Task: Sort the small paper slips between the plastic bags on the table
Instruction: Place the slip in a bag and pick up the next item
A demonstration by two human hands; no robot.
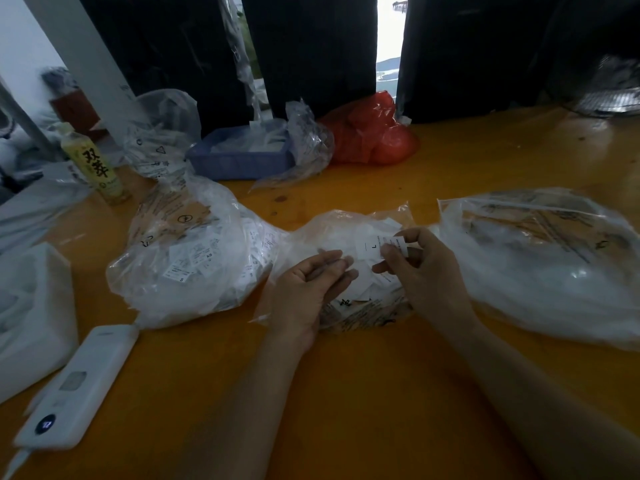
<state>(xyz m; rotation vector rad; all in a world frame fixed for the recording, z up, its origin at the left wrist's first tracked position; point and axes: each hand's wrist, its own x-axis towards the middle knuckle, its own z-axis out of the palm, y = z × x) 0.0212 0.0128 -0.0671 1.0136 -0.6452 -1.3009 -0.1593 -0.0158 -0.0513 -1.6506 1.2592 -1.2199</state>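
Right hand (420, 268) pinching a slip marked L (375, 249) over the middle bag (349, 271), between the left bag (194, 258) and right bag (540, 265). Left hand (311, 289) relaxed, fingers loosely curled, holding nothing. Risk: misread letter, wrong bag; thin paper slipping free.

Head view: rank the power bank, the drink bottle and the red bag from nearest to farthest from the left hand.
From the left hand:
1. Power bank, white, lower left near the table edge.
2. Drink bottle, upper left, standing upright.
3. Red bag, at the table's back edge, slightly right.
The bottle and bag are close; that order is tentative.
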